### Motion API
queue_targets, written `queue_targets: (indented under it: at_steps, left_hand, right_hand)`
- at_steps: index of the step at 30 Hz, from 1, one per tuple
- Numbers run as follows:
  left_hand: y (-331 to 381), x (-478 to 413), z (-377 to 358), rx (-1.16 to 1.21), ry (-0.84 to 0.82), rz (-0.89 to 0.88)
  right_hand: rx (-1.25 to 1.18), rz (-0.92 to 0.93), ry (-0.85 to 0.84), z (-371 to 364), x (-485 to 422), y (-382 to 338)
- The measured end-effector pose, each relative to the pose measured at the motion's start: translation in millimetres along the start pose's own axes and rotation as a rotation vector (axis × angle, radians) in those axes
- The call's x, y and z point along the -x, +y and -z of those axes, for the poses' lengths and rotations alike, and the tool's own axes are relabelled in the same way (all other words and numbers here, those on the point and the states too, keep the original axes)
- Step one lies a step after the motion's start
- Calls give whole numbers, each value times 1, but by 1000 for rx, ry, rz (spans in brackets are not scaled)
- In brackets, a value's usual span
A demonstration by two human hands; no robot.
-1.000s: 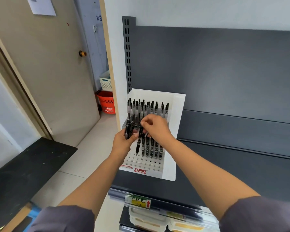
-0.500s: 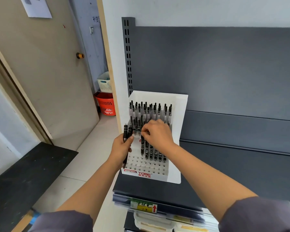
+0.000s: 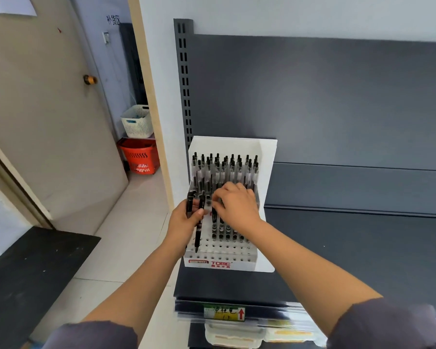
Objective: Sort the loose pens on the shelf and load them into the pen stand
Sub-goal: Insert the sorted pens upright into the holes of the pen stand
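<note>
Head view: the right hand (image 3: 237, 205) curls over the white pen stand (image 3: 267, 177) on the shelf (image 3: 337, 248), thumb and forefinger pinching a pen (image 3: 214, 215) standing in its middle row. The left hand (image 3: 184, 222) grips spare pens (image 3: 198, 233) at the stand's left edge. Keep the pen upright, find the hole, press gently, and avoid knocking neighbours.

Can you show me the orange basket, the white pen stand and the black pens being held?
Orange plastic basket (image 3: 139, 157): head view, front wall.
White plastic pen stand (image 3: 268, 159): head view, bare right side wall.
Black pens (image 3: 198, 234): head view, lower barrel of one held pen.
</note>
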State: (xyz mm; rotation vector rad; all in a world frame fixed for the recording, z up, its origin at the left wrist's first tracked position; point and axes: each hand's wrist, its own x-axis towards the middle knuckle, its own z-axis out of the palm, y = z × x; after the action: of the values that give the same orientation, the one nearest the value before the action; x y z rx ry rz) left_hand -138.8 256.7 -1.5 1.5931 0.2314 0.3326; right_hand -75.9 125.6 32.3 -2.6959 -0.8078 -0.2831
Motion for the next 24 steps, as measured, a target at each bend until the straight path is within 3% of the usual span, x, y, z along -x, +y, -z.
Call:
queue_targets:
  at_steps: [3,9,16,24]
  left_hand:
    - [2,0,-1,9,-23,-1]
    - [9,-1,-1,8,-93,-19]
    - [13,-4,11,-50,-21,-74]
    - [7,-8,21,-75,-15,33]
  right_hand:
    - [-182,-29,43,7,-3,-4]
    - [-553,-122,-28,18,-11,-17]
    - [-377,-95,26,27,-13,-23]
    - [-173,-57,92,13,-6,-23]
